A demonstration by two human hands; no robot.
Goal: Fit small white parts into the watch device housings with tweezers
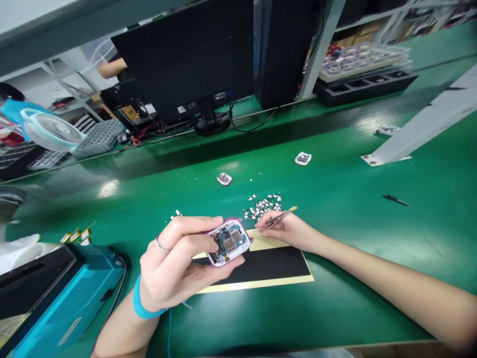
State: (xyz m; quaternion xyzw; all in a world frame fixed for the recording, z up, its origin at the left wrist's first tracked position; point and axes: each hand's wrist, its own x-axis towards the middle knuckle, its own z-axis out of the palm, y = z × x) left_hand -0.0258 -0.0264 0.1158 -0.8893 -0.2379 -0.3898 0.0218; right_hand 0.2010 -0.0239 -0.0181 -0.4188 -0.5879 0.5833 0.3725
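Your left hand [171, 263] clamps the open case [231, 243]; toward its three o'clock, your right hand [278, 231] pinches tweezers [279, 219] near small parts [264, 205]. A slack grip could drop the case; a bump could scatter parts.

Workroom; glossy green bench [357, 209] filling most of the view, pale glare patches on its top, a dark band across it in front of a black monitor [186, 54] seen from behind. Grey metal beam [82, 20] overhead at left, upright post [322, 49] right of the monitor, slanting pale leg [432, 117] with bolted foot plate at right. Beyond, shelving [66, 83] at left, loaded racks [395, 25] at upper right.
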